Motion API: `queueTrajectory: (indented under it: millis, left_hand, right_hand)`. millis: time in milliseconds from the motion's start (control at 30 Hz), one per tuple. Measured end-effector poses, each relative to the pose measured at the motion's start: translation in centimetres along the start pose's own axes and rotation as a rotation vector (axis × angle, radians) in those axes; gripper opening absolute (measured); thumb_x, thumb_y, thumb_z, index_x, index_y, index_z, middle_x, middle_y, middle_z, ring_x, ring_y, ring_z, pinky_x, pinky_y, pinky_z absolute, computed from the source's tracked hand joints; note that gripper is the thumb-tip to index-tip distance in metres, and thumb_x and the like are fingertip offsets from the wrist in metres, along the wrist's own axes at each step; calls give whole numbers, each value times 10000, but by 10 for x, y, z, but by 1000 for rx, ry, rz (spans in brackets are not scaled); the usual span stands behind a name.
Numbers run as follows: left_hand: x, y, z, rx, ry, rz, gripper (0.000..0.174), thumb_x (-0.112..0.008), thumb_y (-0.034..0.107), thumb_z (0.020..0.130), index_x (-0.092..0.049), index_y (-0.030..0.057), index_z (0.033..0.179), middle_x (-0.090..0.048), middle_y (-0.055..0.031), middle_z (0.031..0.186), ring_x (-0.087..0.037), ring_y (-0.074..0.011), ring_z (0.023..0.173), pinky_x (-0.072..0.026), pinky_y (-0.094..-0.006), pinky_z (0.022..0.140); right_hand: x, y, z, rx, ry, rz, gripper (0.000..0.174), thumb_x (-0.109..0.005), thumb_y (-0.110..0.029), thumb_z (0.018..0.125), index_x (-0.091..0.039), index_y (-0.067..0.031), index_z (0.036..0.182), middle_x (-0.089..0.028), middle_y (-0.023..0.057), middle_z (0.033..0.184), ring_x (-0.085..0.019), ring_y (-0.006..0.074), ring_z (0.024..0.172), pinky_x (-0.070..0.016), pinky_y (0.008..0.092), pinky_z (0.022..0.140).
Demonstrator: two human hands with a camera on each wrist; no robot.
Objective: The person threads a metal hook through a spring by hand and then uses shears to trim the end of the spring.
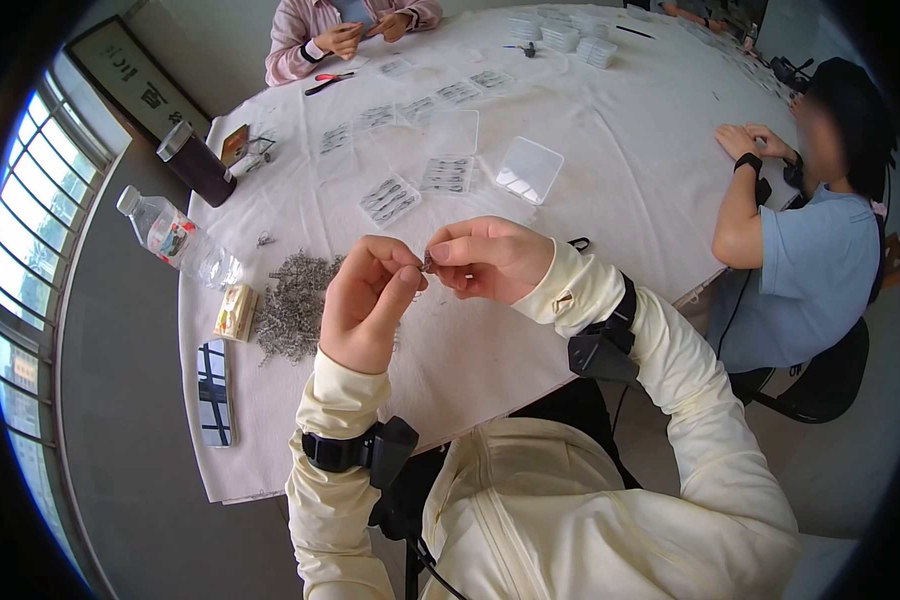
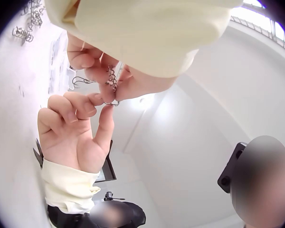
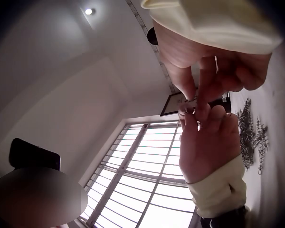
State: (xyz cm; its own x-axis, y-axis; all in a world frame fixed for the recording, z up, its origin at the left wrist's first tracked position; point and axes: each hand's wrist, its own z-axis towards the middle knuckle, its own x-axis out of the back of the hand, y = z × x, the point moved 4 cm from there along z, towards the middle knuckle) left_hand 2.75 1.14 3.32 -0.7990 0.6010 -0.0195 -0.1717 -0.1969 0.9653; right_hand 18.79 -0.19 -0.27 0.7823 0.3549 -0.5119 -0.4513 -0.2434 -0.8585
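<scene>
Both hands meet just left of centre in the head view, raised above the white table (image 1: 590, 150). Between the fingertips is a small wire hook (image 1: 427, 262), only a dark speck from up there.

The left wrist view shows it better. The wire hook (image 2: 113, 80) is thin, grey and shiny, with kinks along its stem and a little ring at its lower end. A curved barb sticks out toward the left of the frame. Its long axis runs up and down in that frame, from one hand to the other.

The left hand (image 2: 90, 57) is at the top of the frame and pinches the upper part of the hook. The right hand (image 2: 71, 137) comes up from below and nips the ring between thumb and forefinger, with its other fingers curled into the palm. Neither hand is nearer than the other. Each holds one end, so the hook is gripped at both tips.

In the head view the left hand (image 1: 365, 305) is lower and left of the right hand (image 1: 490, 260). On the table, left of the hands, lies a heap of loose metal bits (image 1: 295, 300), with a water bottle (image 1: 175, 240) beyond it. Above the hands in that frame is a clear plastic box (image 1: 528, 170). A person in blue (image 1: 810, 270) sits at the right edge.
</scene>
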Motion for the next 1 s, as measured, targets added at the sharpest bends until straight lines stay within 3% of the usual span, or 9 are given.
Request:
queueTrajectory:
  millis: [133, 200, 433, 800, 1000]
  left_hand:
    - [-3, 0, 0, -15, -6, -12, 66, -544, 20, 934, -530, 7, 997, -570, -12, 911, -559, -92, 855, -436, -227, 766]
    - [-3, -4, 0, 12, 5, 12, 79, -553, 79, 924, -542, 38, 992, -612, -35, 910, -519, -64, 740, -378, -198, 646]
    - [-4, -3, -2, 72, 64, 79, 97, -570, 101, 929, -549, 24, 984, -623, -44, 924, -553, -75, 700, -414, -214, 634]
    - [-5, 2, -3, 124, 129, 167, 112, -556, 123, 946, -560, 13, 929, -578, -7, 806, -592, -87, 613, -432, -215, 529]
    - [-1, -2, -2, 71, 146, 145, 109, -547, 133, 953, -569, 28, 941, -573, -5, 809, -538, -71, 611, -406, -208, 551]
  right_hand:
    - [-3, -1, 0, 41, -1, 41, 143, -593, -186, 903, -595, -49, 944, -538, -8, 818, -491, 91, 756, -408, 251, 704]
    - [-3, -2, -1, 78, 7, 26, 136, -595, -184, 899, -593, -53, 937, -537, -9, 815, -491, 91, 760, -410, 252, 709]
    - [-7, -9, -3, 165, 24, -30, 130, -602, -192, 891, -586, -65, 915, -530, -15, 804, -480, 86, 760, -407, 247, 719]
    - [-5, -10, -1, 211, 79, -143, 135, -606, -192, 885, -588, -58, 878, -516, -15, 776, -462, 81, 713, -402, 240, 699]
    - [-4, -11, -1, 251, 118, -178, 140, -612, -191, 878, -581, -56, 856, -520, -12, 767, -464, 79, 703, -403, 236, 682]
